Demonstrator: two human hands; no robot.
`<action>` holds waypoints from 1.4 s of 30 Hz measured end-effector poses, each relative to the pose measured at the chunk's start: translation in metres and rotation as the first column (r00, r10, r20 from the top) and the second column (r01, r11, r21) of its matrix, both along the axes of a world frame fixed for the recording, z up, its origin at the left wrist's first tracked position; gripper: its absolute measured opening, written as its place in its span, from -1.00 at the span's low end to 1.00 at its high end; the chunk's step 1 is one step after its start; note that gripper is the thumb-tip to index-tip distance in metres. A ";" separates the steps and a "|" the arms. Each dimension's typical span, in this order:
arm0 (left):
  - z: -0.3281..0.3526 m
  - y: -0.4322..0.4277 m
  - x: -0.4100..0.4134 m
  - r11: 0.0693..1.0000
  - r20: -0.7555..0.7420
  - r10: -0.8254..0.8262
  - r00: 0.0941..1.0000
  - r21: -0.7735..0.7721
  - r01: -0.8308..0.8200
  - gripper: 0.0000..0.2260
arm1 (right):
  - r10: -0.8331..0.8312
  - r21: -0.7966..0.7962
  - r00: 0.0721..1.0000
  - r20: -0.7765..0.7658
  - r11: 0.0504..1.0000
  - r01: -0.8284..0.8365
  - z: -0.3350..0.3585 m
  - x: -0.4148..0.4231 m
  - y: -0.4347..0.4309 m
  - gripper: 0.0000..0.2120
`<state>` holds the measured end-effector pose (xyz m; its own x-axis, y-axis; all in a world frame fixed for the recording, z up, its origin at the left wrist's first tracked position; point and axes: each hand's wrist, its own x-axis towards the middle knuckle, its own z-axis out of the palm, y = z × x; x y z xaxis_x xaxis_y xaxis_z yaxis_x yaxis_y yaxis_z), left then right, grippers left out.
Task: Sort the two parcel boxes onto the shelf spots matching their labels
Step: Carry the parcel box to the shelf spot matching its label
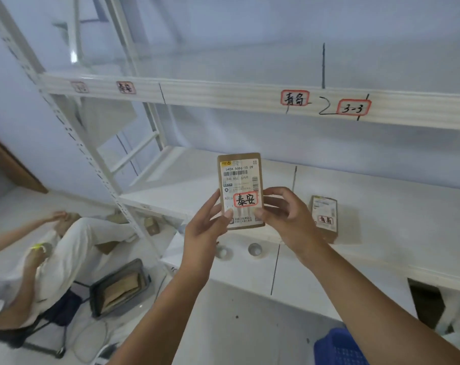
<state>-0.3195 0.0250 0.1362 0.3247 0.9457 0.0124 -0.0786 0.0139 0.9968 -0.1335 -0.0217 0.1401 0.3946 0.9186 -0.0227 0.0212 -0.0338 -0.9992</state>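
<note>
I hold a small brown parcel box upright in front of me, its white shipping label and red-framed tag 泰安 facing me. My left hand grips its lower left edge and my right hand its lower right edge. A second brown box with a red-framed tag 青岛 lies on the lower shelf board, just right of my right hand. On the upper shelf rail a tag 泰安 sits at the left and a tag 青岛 at the right, beside a tag 3-3.
Black lines divide the white shelves into spots. A person in white sits on a chair at the lower left. A grey crate with cardboard stands on the floor. A blue basket is at the bottom right. Two tape rolls lie below the shelf edge.
</note>
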 end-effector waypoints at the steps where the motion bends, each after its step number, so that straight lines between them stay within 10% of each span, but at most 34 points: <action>1: 0.004 0.002 -0.012 1.000 0.012 0.013 1.000 0.001 -0.013 -0.57 | 0.008 0.011 1.000 0.009 1.000 -0.008 0.005 -0.012 0.003 -0.68; 28: 0.137 0.150 -0.127 0.946 0.119 0.188 0.975 0.244 -0.212 -0.57 | 0.078 0.260 0.986 0.150 0.959 -0.116 0.149 -0.134 0.171 -0.67; 42: 0.184 0.269 -0.151 0.915 0.146 -0.012 0.989 0.400 -0.048 -0.53 | -0.038 0.366 0.979 0.199 0.930 -0.039 0.194 -0.148 0.261 -0.67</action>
<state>-0.4701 0.2942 0.3206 0.2744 0.8567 0.4369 -0.2160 -0.3878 0.8961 -0.2817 0.2388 0.3346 0.3554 0.8475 0.3943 0.2205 0.3339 -0.9165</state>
